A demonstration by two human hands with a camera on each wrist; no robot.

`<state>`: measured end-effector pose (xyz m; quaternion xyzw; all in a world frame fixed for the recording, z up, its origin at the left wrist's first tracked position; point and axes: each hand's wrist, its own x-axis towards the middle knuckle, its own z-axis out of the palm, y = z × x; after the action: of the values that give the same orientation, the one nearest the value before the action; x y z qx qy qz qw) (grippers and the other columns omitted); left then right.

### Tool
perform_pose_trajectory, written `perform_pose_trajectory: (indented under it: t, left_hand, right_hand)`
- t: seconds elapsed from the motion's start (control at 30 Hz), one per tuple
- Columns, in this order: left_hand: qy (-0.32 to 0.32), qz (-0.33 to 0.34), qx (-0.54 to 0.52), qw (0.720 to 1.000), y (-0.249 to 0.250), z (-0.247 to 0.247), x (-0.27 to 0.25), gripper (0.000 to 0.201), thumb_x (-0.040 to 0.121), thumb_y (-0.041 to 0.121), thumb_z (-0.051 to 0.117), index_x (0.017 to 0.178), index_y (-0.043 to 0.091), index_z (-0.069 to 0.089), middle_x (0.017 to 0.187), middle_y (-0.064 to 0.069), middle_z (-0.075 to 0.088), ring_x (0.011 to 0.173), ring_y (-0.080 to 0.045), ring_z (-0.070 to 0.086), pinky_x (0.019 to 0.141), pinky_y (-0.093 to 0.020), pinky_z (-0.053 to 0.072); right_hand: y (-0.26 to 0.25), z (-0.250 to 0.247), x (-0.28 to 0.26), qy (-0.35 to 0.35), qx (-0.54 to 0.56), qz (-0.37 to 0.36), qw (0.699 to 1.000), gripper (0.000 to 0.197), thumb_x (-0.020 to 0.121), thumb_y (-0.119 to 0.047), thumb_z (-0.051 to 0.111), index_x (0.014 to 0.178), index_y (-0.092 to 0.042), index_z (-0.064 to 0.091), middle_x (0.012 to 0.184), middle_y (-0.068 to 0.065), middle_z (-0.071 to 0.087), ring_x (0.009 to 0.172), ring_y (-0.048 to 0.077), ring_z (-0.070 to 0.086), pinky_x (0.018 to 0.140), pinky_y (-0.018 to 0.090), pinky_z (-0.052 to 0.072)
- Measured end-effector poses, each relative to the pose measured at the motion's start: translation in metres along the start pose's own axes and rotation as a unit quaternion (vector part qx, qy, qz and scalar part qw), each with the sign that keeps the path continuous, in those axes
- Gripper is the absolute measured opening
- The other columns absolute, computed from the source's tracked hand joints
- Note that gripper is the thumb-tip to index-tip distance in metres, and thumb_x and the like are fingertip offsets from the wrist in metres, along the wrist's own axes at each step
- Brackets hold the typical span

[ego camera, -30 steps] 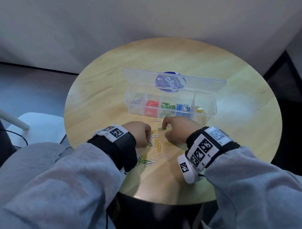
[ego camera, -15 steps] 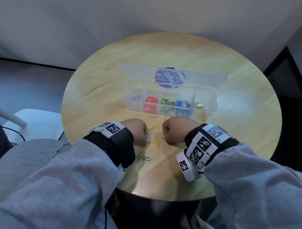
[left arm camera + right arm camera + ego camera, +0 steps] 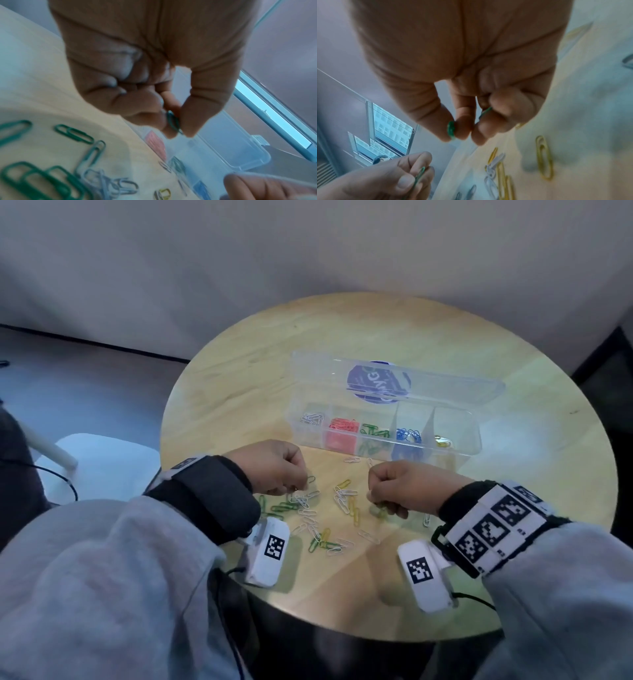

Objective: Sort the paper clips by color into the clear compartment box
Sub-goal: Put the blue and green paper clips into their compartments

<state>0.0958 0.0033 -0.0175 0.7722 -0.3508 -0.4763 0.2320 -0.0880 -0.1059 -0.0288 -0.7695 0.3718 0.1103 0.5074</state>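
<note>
The clear compartment box (image 3: 474, 440) stands open on the round table, with white, red, green, blue and yellow clips in separate cells. Loose paper clips (image 3: 318, 522), green, white and yellow, lie scattered between my hands. My left hand (image 3: 274, 470) hovers over the left of the pile and pinches a green paper clip (image 3: 173, 122) between thumb and fingertips. My right hand (image 3: 400, 491) is at the right of the pile, its thumb and forefinger pinching another green clip (image 3: 451, 129). A second green sliver (image 3: 485, 111) shows among its curled fingers.
The round wooden table (image 3: 239, 392) has its front edge close to my body. The box lid (image 3: 445, 385), with a purple sticker, lies open behind the box. A white chair (image 3: 96, 463) stands at the left below table level.
Both hands have lifted off the table a little and drawn apart, each now pinching a green clip. The view has shifted, so the table sits more to the right.
</note>
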Motion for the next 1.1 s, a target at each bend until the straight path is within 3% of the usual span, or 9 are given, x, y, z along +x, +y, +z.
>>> perform_pose_trajectory:
  t: [0.17, 0.27, 0.37, 0.47, 0.53, 0.63, 0.87, 1.03, 1.1]
  left_hand:
    - [0.000, -0.048, -0.102, 0.994, -0.009, -0.005, -0.004, 0.030, 0.087, -0.010, 0.036, 0.080, 0.010, 0.057, 0.047, -0.001, 0.048, 0.035, -0.007, 0.047, 0.036, -0.012, 0.036]
    - [-0.002, -0.058, -0.103, 0.993, -0.015, -0.008, -0.007, 0.033, 0.087, -0.007, 0.029, 0.074, 0.007, 0.056, 0.056, -0.004, 0.042, 0.043, -0.011, 0.040, 0.037, -0.014, 0.030]
    - [0.019, -0.073, -0.099, 0.992, -0.018, -0.014, -0.010, 0.030, 0.085, -0.005, 0.029, 0.065, 0.007, 0.048, 0.064, -0.006, 0.045, 0.046, -0.014, 0.036, 0.037, -0.015, 0.026]
    - [0.012, -0.084, 0.015, 0.996, -0.017, -0.017, -0.010, 0.017, 0.086, 0.002, 0.039, 0.072, 0.010, 0.045, 0.065, -0.006, 0.040, 0.051, -0.017, 0.029, 0.046, -0.021, 0.021]
    - [0.023, -0.067, 0.156, 0.985, -0.018, -0.016, -0.012, 0.009, 0.086, 0.013, 0.052, 0.077, 0.014, 0.050, 0.067, -0.002, 0.044, 0.058, -0.019, 0.037, 0.052, -0.023, 0.027]
    - [0.043, -0.047, 0.278, 0.958, -0.018, -0.010, -0.019, 0.005, 0.082, 0.018, 0.061, 0.085, 0.021, 0.059, 0.076, 0.006, 0.055, 0.075, -0.015, 0.050, 0.054, -0.020, 0.034]
    - [0.051, -0.040, 0.327, 0.943, -0.022, 0.003, -0.014, 0.011, 0.081, 0.017, 0.063, 0.086, 0.025, 0.056, 0.070, 0.012, 0.048, 0.080, -0.015, 0.050, 0.050, -0.019, 0.032]
    - [0.047, -0.027, 0.332, 0.942, -0.024, 0.008, -0.008, 0.012, 0.081, 0.017, 0.066, 0.079, 0.024, 0.057, 0.072, 0.010, 0.051, 0.081, -0.016, 0.051, 0.051, -0.018, 0.031]
    - [0.046, -0.031, 0.336, 0.940, -0.023, 0.010, -0.006, 0.009, 0.081, 0.015, 0.065, 0.081, 0.022, 0.059, 0.078, 0.005, 0.057, 0.080, -0.016, 0.052, 0.052, -0.019, 0.032]
  right_hand:
    - [-0.002, 0.011, -0.002, 0.006, 0.019, -0.005, 1.000, 0.027, 0.087, -0.002, 0.057, 0.065, -0.013, 0.045, 0.065, 0.003, 0.062, 0.039, 0.001, 0.052, 0.045, 0.014, 0.045]
    - [-0.004, 0.019, 0.001, 0.006, 0.048, 0.003, 0.999, 0.021, 0.086, 0.005, 0.050, 0.073, -0.012, 0.048, 0.066, 0.006, 0.062, 0.049, 0.012, 0.054, 0.048, 0.021, 0.047]
    - [-0.007, 0.027, 0.001, 0.003, 0.072, 0.031, 0.997, 0.023, 0.086, 0.008, 0.041, 0.082, -0.013, 0.051, 0.065, 0.005, 0.055, 0.053, 0.015, 0.049, 0.047, 0.020, 0.042]
    - [-0.012, 0.033, -0.004, -0.015, 0.021, 0.028, 0.999, 0.018, 0.087, -0.002, 0.046, 0.084, -0.017, 0.056, 0.064, 0.000, 0.054, 0.052, 0.011, 0.046, 0.049, 0.019, 0.039]
    - [-0.015, 0.036, -0.007, -0.014, -0.054, 0.009, 0.998, 0.011, 0.087, -0.013, 0.056, 0.083, -0.023, 0.059, 0.059, -0.010, 0.051, 0.051, 0.005, 0.044, 0.053, 0.018, 0.037]
    - [-0.022, 0.039, -0.009, -0.009, -0.146, -0.011, 0.989, 0.003, 0.083, -0.022, 0.065, 0.086, -0.024, 0.065, 0.055, -0.010, 0.046, 0.052, 0.002, 0.042, 0.055, 0.019, 0.032]
    - [-0.031, 0.052, -0.002, -0.013, -0.255, 0.002, 0.967, 0.009, 0.078, -0.027, 0.070, 0.078, -0.026, 0.061, 0.065, -0.011, 0.049, 0.060, 0.005, 0.046, 0.054, 0.023, 0.036]
    - [-0.036, 0.060, 0.000, -0.023, -0.307, -0.001, 0.951, 0.017, 0.081, -0.027, 0.069, 0.095, -0.017, 0.066, 0.074, -0.010, 0.050, 0.073, 0.011, 0.049, 0.051, 0.019, 0.032]
    - [-0.036, 0.063, 0.001, -0.021, -0.322, -0.001, 0.946, 0.017, 0.082, -0.027, 0.068, 0.094, -0.016, 0.065, 0.083, -0.005, 0.058, 0.080, 0.015, 0.052, 0.053, 0.020, 0.035]
